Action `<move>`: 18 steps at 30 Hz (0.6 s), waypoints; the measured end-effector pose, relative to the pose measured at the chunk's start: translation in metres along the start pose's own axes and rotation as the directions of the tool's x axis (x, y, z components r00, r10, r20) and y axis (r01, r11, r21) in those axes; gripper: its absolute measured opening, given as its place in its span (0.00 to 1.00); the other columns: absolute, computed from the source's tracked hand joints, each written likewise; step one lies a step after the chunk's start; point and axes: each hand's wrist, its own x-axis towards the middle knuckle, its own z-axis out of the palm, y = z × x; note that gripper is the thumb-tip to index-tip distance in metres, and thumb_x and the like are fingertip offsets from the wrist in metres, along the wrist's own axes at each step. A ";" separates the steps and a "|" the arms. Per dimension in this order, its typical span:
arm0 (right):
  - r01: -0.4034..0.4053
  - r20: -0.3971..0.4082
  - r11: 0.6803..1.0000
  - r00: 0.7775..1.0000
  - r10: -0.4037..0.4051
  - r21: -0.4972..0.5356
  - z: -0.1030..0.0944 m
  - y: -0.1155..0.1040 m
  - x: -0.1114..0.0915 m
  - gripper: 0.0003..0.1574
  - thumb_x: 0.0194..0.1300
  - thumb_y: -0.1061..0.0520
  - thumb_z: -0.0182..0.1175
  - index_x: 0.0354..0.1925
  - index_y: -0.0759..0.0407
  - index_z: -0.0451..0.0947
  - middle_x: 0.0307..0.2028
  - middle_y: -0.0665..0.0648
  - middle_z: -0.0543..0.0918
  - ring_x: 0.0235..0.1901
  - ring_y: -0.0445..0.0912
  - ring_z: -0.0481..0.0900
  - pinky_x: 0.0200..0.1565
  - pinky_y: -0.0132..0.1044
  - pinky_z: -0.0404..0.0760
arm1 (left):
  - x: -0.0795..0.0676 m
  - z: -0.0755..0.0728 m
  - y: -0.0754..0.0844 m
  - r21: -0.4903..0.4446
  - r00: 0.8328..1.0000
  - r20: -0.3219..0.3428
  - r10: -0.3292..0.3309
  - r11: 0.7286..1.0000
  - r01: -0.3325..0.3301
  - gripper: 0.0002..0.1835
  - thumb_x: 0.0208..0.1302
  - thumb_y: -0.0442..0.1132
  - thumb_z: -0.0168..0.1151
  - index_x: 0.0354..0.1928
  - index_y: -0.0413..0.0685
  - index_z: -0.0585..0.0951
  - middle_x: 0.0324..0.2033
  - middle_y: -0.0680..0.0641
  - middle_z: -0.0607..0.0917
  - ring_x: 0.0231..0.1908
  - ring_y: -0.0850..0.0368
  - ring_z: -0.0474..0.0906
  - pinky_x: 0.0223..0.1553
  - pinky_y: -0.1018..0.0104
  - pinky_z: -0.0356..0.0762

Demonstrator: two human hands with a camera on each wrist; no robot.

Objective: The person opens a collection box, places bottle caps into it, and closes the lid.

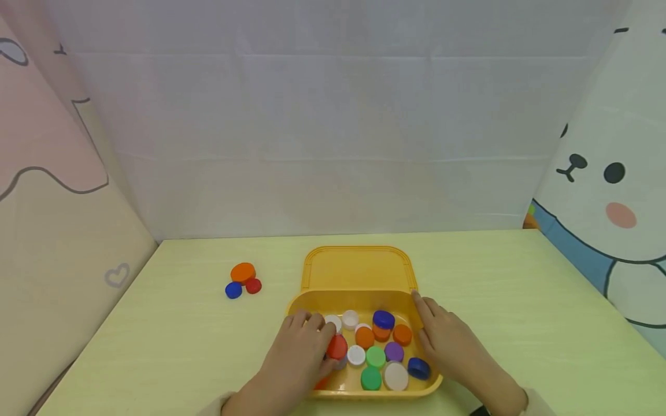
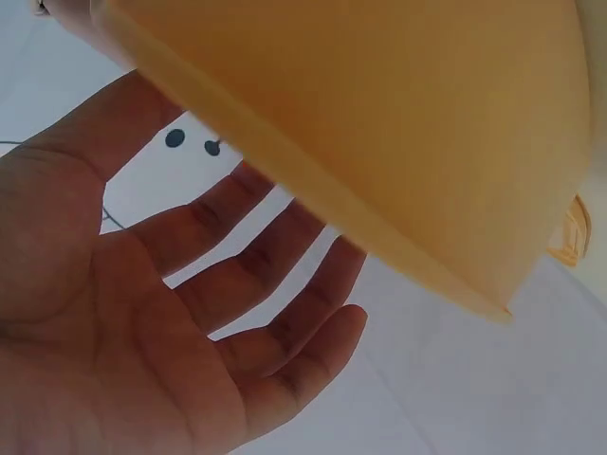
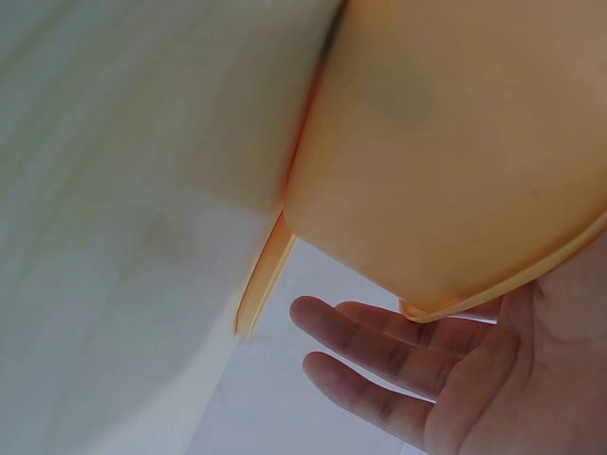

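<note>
A yellow plastic box (image 1: 364, 395) stands near the table's front, full of loose bottle caps in several colours. My left hand (image 1: 300, 353) reaches over its left rim. Between the index finger and thumb it pinches a red bottle cap (image 1: 337, 347), which overlaps a pale cap in the head view. The left wrist view shows the palm (image 2: 123, 313) outside the box wall (image 2: 408, 114), fingertips mostly hidden behind the rim. My right hand (image 1: 454, 344) rests on the right rim with fingers straight, index fingertip at the far corner. In the right wrist view its fingers (image 3: 379, 351) extend past the rim.
A yellow lid (image 1: 359, 268) lies flat behind the box, against its back edge. To the left on the table sit an orange cap (image 1: 243, 273), a blue cap (image 1: 233, 290) and a red cap (image 1: 253, 285). A pale curtain (image 1: 333, 144) hangs behind the table.
</note>
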 end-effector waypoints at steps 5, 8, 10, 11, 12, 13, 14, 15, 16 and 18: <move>-0.002 0.001 1.000 1.000 0.002 0.002 0.000 0.000 0.000 0.34 0.60 0.59 0.53 0.64 0.66 0.59 0.53 0.62 0.74 0.42 0.53 0.78 0.44 0.47 0.78 | -0.001 0.009 0.002 -0.016 0.996 0.033 0.081 0.997 -0.080 0.19 0.48 0.54 0.67 0.39 0.54 0.80 0.32 0.53 0.76 0.39 0.53 0.69 0.45 0.59 0.69; -0.009 0.006 1.000 1.000 0.009 0.004 0.000 0.000 0.000 0.34 0.60 0.59 0.52 0.64 0.66 0.59 0.53 0.62 0.74 0.42 0.53 0.78 0.45 0.47 0.78 | -0.001 0.011 0.002 -0.010 0.993 0.018 0.116 0.993 -0.116 0.17 0.47 0.54 0.68 0.37 0.55 0.80 0.30 0.53 0.75 0.39 0.54 0.68 0.45 0.59 0.68; -0.010 0.006 1.000 1.000 0.010 0.006 0.000 0.000 0.000 0.34 0.60 0.59 0.52 0.64 0.65 0.59 0.53 0.62 0.75 0.41 0.53 0.79 0.44 0.47 0.78 | -0.001 0.013 0.002 -0.010 0.991 0.033 0.127 0.992 -0.127 0.17 0.47 0.53 0.68 0.38 0.55 0.80 0.31 0.54 0.74 0.39 0.54 0.67 0.46 0.59 0.68; -0.010 0.006 1.000 1.000 0.010 0.007 0.000 0.000 0.000 0.34 0.60 0.59 0.52 0.64 0.66 0.59 0.53 0.62 0.75 0.41 0.53 0.79 0.44 0.47 0.78 | -0.001 0.013 0.002 -0.012 0.990 0.042 0.132 0.991 -0.131 0.17 0.47 0.53 0.69 0.38 0.55 0.80 0.31 0.54 0.75 0.40 0.55 0.67 0.47 0.59 0.68; -0.008 0.004 1.000 1.000 0.008 0.008 0.000 0.000 0.000 0.34 0.60 0.59 0.52 0.64 0.66 0.60 0.53 0.62 0.75 0.41 0.53 0.79 0.44 0.47 0.78 | 0.000 0.013 0.002 -0.013 0.989 0.051 0.136 0.991 -0.135 0.17 0.47 0.53 0.69 0.38 0.55 0.80 0.32 0.54 0.75 0.40 0.55 0.67 0.48 0.59 0.68; -0.007 0.001 1.000 1.000 0.007 0.009 0.000 0.000 0.000 0.34 0.59 0.60 0.52 0.64 0.66 0.60 0.53 0.62 0.75 0.40 0.53 0.79 0.44 0.47 0.78 | 0.000 0.014 0.002 -0.008 0.988 0.058 0.141 0.990 -0.141 0.17 0.47 0.53 0.69 0.38 0.55 0.81 0.32 0.54 0.75 0.41 0.55 0.67 0.48 0.59 0.68; -0.005 -0.002 1.000 1.000 0.005 0.010 0.000 0.000 0.000 0.34 0.59 0.60 0.52 0.64 0.66 0.60 0.52 0.62 0.75 0.40 0.53 0.79 0.44 0.47 0.79 | 0.001 0.014 0.002 0.000 0.987 0.063 0.151 0.988 -0.151 0.17 0.46 0.53 0.69 0.38 0.55 0.81 0.33 0.54 0.76 0.41 0.55 0.67 0.48 0.59 0.68; -0.004 -0.004 1.000 1.000 0.004 0.009 0.001 0.000 0.000 0.34 0.59 0.60 0.53 0.64 0.66 0.60 0.52 0.62 0.75 0.39 0.53 0.79 0.44 0.47 0.79 | 0.001 0.014 0.002 0.012 0.985 0.062 0.163 0.986 -0.164 0.17 0.46 0.53 0.69 0.38 0.55 0.81 0.33 0.54 0.76 0.41 0.55 0.67 0.48 0.59 0.68; -0.004 -0.005 1.000 1.000 0.004 0.009 0.001 0.000 0.000 0.34 0.59 0.60 0.53 0.64 0.66 0.60 0.52 0.62 0.75 0.39 0.53 0.79 0.44 0.47 0.79 | 0.002 0.015 0.001 0.023 0.983 0.061 0.175 0.984 -0.177 0.17 0.46 0.53 0.69 0.38 0.55 0.82 0.33 0.54 0.76 0.42 0.55 0.67 0.49 0.60 0.68; -0.007 -0.004 1.000 1.000 0.007 0.007 0.001 0.000 0.000 0.34 0.59 0.59 0.53 0.64 0.66 0.60 0.52 0.62 0.75 0.39 0.53 0.79 0.44 0.47 0.79 | 0.002 0.016 0.000 0.046 0.978 0.067 0.198 0.978 -0.202 0.17 0.46 0.54 0.69 0.38 0.56 0.82 0.34 0.54 0.76 0.42 0.55 0.67 0.49 0.60 0.68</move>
